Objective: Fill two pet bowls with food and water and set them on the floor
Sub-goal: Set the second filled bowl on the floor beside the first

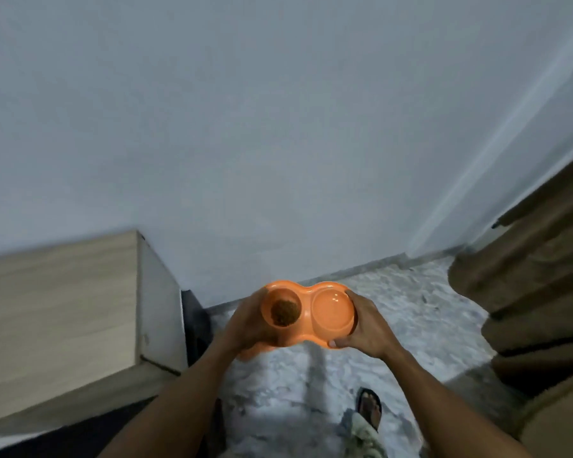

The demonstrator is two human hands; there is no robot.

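Note:
An orange double pet bowl (306,312) is held in the air above the marbled floor, in front of a pale wall. Its left cup holds a heap of brown kibble (284,312); its right cup (333,309) looks glossy, as with water. My left hand (245,322) grips the bowl's left end and my right hand (366,325) grips its right end, thumbs on the rim. The bowl sits about level between both hands.
A light wooden cabinet (63,319) stands at the left against the wall, with a dark gap beside it. Brown folded curtain fabric (536,292) hangs at the right. Grey marbled floor (394,309) lies below the bowl. My sandalled foot (369,408) is at the bottom.

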